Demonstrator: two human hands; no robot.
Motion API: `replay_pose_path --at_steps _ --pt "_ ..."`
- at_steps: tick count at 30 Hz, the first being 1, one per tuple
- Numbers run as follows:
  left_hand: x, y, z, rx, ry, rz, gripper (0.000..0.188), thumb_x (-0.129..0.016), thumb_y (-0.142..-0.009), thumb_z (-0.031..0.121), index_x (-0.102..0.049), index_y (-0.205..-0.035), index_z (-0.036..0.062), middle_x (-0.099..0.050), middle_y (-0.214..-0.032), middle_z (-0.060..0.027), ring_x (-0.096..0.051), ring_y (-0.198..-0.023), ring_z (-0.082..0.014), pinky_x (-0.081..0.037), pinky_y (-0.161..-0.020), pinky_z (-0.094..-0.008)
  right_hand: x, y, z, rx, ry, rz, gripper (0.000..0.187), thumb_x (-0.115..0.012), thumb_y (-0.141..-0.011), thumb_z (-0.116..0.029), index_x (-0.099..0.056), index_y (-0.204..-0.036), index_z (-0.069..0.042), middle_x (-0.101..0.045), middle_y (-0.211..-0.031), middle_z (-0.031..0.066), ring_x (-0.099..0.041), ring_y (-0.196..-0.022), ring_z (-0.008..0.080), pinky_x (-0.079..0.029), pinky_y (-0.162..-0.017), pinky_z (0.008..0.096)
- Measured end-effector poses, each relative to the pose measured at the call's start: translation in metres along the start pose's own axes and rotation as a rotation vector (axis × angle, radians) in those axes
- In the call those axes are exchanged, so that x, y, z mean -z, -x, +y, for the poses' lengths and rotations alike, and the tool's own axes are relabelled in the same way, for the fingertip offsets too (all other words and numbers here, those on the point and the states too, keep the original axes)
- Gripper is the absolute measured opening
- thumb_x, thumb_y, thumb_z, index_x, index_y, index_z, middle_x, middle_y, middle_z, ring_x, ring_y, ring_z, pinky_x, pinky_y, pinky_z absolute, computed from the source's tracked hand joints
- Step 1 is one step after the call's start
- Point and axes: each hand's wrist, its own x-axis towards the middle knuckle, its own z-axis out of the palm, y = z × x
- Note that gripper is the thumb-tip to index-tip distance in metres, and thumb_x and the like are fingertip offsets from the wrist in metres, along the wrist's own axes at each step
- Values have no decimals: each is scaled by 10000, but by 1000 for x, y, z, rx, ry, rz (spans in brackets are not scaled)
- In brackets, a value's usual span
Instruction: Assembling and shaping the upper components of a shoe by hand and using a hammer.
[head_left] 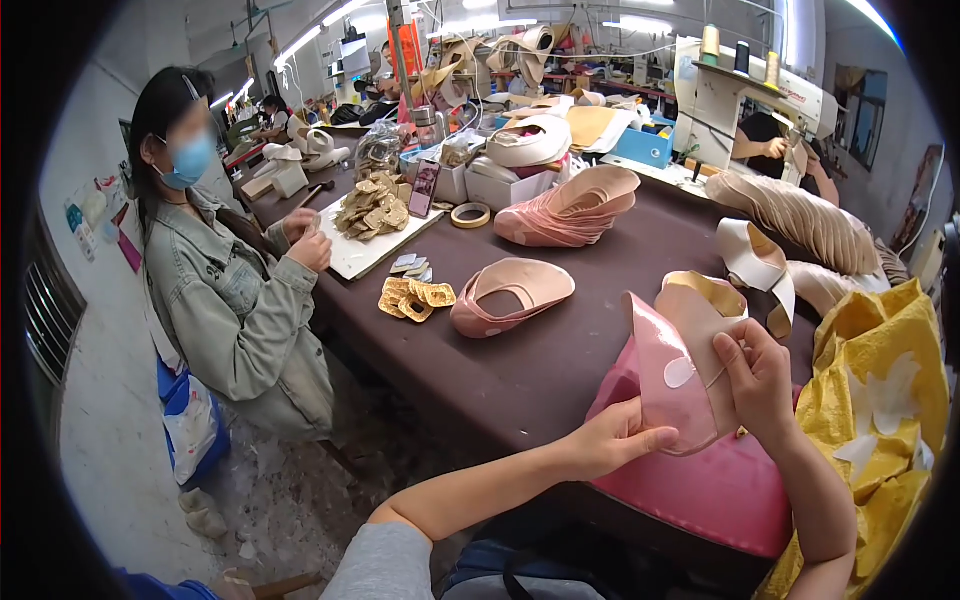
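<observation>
Above the near right part of the table I hold a glossy pink shoe upper (660, 365) with beige lining and a white oval spot on its side. My left hand (618, 440) pinches its lower edge between thumb and fingers. On the other side, my right hand (758, 378) grips the beige edge, thumb on top. Just behind it shows a gold-lined curved rim (722, 290); whether it belongs to the same upper I cannot tell. Under my hands is a smooth pink plastic surface (710, 500). Another pink upper (520, 290) lies alone on the table (470, 375).
A stack of pink uppers (570, 212) sits farther back, near a tape roll (470, 215). Gold square-ring pieces (415, 298) lie at left. A co-worker (235, 290) stands across. At right are stacked beige pieces (800, 215), a yellow sack (875, 360) and a sewing machine (755, 95).
</observation>
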Motion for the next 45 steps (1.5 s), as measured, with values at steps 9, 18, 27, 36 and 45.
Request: replay_pose_path --at_steps 9,18,27,36,45 --pt "-14 31 -31 -152 153 289 304 -625 -940 127 -608 -1202 -25 -665 -1116 -95 -619 -997 -126 -493 -854 -207 17 1 -6 759 437 -323 167 -698 -784 -86 -606 -914 -34 -602 -664 83 -526 -530 204 -436 -521 317" --pt "8 50 22 521 -44 271 325 -653 -912 95 -610 -1214 -17 -711 -996 -132 -691 -910 -229 -565 -749 -259 16 -6 -10 -15 402 -821 105 -722 -706 -51 -692 -806 -41 -648 -723 41 -546 -621 228 -450 -645 314" --pt "-9 -18 69 -345 -1269 -41 193 -735 -657 40 -723 -850 44 -672 -756 -36 -549 -612 -168 -458 -600 -264 24 31 -13 181 593 -737 47 -683 -763 -80 -664 -722 -68 -658 -758 21 -574 -746 211 -380 -814 334" --pt "-35 -50 27 -664 -1849 -112 137 -665 -703 26 -662 -840 33 -604 -785 -90 -543 -646 -202 -452 -581 -313 41 45 43 841 1135 212 61 -645 -757 -94 -586 -771 -96 -559 -774 51 -495 -651 188 -406 -760 347" --pt "-70 -38 -18 -540 -1795 -62 96 -645 -758 53 -636 -844 10 -612 -794 -129 -595 -692 -262 -493 -590 -350 51 95 69 672 813 -336 59 -593 -788 -57 -632 -792 -13 -594 -753 122 -560 -607 241 -484 -573 330"
